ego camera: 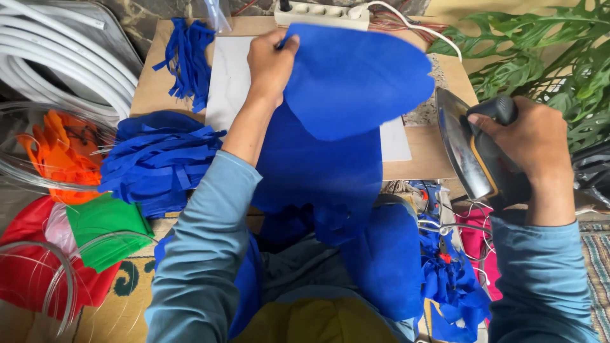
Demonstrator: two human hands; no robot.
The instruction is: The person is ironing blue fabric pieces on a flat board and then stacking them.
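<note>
Looking down from the head camera: a large blue fabric piece (343,108) is draped over the middle of a low wooden board (152,82) and trails off its near edge onto the lap. The left hand (270,63) is clenched on the upper edge of the fabric near the far edge of the board, so that a rounded flap is lifted and folded back. A white sheet (225,82) is seen under the fabric, bare toward the far-left part of the board. The right hand (534,143) is closed around the handle of an electric iron (476,149), which is held off the right edge of the board, tilted, with its soleplate turned toward the fabric and not touching it.

A bundle of blue strips (187,60) lies at the far-left corner; a larger heap of strips (155,165) hangs over the near-left edge. A white power strip (321,14) sits along the far edge. Orange cloth (60,155) and a green piece (105,228) lie on the floor to the left; plant leaves (540,44) are at right.

Risks, as judged: the raised flap could be scorched or creased if the soleplate meets it folded; the left fingers lie close to the ironing path; the cords (445,222) below the right edge could snag.
</note>
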